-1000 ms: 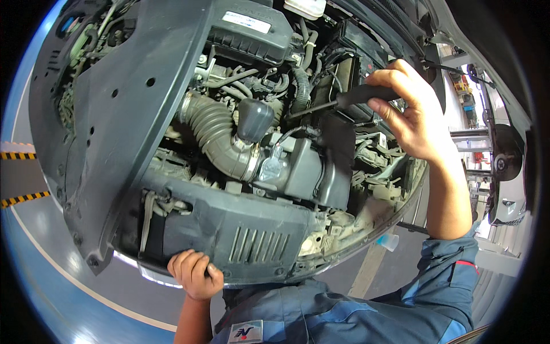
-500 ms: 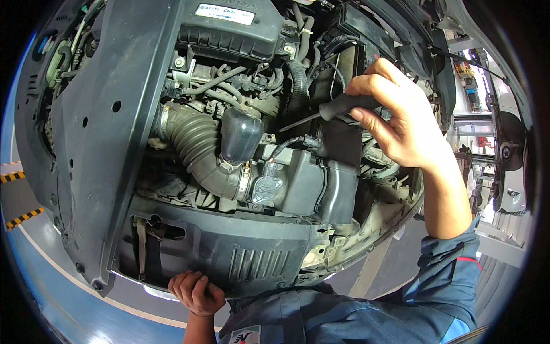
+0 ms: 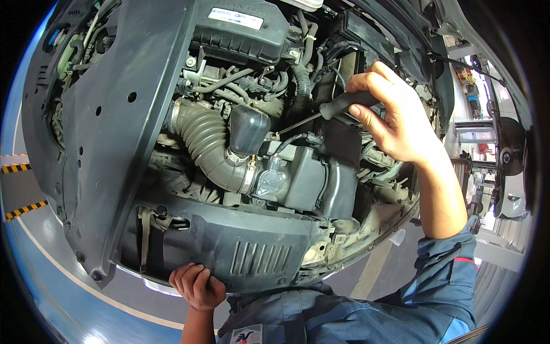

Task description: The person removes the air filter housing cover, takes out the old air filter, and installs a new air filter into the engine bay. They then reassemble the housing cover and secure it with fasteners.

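Note:
My right hand point(image 3: 395, 112) grips the dark handle of a screwdriver point(image 3: 338, 109), with its thin shaft pointing down and left. The tip is close to a small screw point(image 3: 275, 136) at the back edge of the black air cleaner housing point(image 3: 307, 180); whether it touches cannot be made out. A ribbed intake hose point(image 3: 201, 137) joins the housing's left side through a metal clamp point(image 3: 248, 176). Beside the hose stands a smooth black resonator box point(image 3: 249, 131). Down at the front, my left hand point(image 3: 197, 286) is closed over the edge of the black front cover point(image 3: 206, 246).
A long dark panel point(image 3: 123, 114) slants across the left of the engine bay. Behind lies the black engine cover point(image 3: 238, 37), with hoses and wiring near it. A shelf point(image 3: 475, 132) stands at the right. Yellow-black tape point(image 3: 26, 210) marks the floor.
The engine bay has shifted slightly to the right in the view. The screwdriver tip has come closer to the small screw on the housing. My left hand stays at the front cover's edge.

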### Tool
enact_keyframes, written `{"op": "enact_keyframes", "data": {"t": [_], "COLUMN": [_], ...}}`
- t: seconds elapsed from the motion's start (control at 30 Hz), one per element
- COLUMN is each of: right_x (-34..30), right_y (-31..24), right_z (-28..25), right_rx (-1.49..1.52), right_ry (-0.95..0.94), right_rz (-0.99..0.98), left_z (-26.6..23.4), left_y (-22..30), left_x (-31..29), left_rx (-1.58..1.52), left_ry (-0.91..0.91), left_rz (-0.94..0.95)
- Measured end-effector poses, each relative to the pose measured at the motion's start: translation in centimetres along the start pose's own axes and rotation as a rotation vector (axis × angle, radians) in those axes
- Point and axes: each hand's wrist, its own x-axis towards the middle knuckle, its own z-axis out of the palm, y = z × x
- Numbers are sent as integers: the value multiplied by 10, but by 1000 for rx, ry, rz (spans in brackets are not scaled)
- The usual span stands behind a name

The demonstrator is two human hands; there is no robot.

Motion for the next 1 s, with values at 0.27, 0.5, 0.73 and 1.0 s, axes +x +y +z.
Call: {"op": "enact_keyframes", "data": {"t": [0.27,0.5,0.73,1.0], "right_x": [17,35,50,55], "right_y": [-44,-77,-72,-39], "right_z": [-5,1,-3,-2], "right_rx": [-132,-176,-43,-157], "right_ry": [-65,-200,-203,-135], "right_rz": [-391,-522,-208,277], "left_z": [3,5,4,3], "left_y": [0,2,7,11], "left_x": [1,5,6,5], "left_rx": [12,-11,-16,16], "left_ry": [57,175,217,192], "left_rz": [34,49,16,18]}}
